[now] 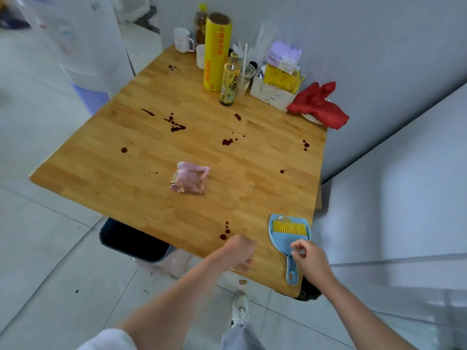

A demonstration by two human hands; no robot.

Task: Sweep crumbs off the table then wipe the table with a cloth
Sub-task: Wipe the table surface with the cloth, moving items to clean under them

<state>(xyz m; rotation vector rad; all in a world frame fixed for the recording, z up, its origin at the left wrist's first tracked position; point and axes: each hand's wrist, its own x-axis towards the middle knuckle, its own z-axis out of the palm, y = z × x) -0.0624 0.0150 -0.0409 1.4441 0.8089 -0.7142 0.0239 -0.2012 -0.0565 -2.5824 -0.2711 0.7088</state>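
Observation:
The wooden table point(141, 173) carries several dark red-brown spots point(177, 126) across its top. A folded pink cloth point(190, 177) lies near the table's middle. A blue dustpan point(290, 236) with a yellow-bristled brush point(289, 227) laid in it rests at the near right corner, handle toward me. My right hand point(312, 258) hovers just over the dustpan's handle, fingers apart and holding nothing. My left hand point(240, 251) is curled at the table's near edge beside a spot; I see nothing in it.
At the far end stand a yellow film roll point(216, 49), a sauce bottle point(229, 79), mugs point(183, 39), a box of packets point(275, 89) and a red cloth point(319, 103) on a plate. A dark bin point(131, 241) sits on the floor under the near left edge. A wall runs along the right.

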